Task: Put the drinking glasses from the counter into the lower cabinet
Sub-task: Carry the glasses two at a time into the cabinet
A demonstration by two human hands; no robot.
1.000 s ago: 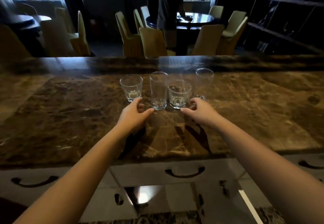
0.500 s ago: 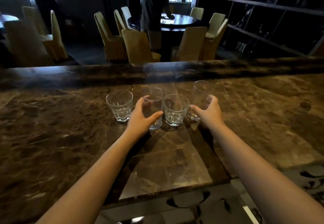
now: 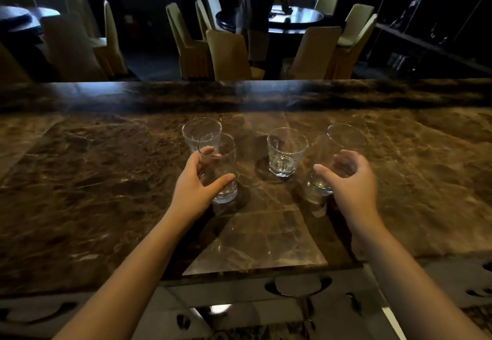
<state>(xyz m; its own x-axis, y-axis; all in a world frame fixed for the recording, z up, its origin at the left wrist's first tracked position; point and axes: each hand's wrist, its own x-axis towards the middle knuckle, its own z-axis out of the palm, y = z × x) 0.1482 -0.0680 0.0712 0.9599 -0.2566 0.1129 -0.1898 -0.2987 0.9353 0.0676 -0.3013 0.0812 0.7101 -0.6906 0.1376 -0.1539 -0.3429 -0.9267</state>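
Note:
Several clear drinking glasses are over the brown marble counter (image 3: 106, 193). My left hand (image 3: 193, 188) is wrapped around a tall straight glass (image 3: 221, 166), held just above the counter. My right hand (image 3: 351, 182) grips another tall glass (image 3: 343, 142), tilted to the right and lifted off the surface. A short faceted tumbler (image 3: 285, 152) stands between the two hands. Another short tumbler (image 3: 198, 130) stands behind the left-hand glass, partly hidden by it.
Below the counter's near edge are grey cabinet fronts with dark curved handles (image 3: 298, 285). Beyond the counter is a dim dining room with yellow-covered chairs (image 3: 229, 55), a round dark table (image 3: 295, 19) and a person standing at it. Dark shelves (image 3: 431, 36) line the right wall.
Both hands closed on the tall glasses and drew them off the counter toward me and apart. The two short tumblers stayed in place.

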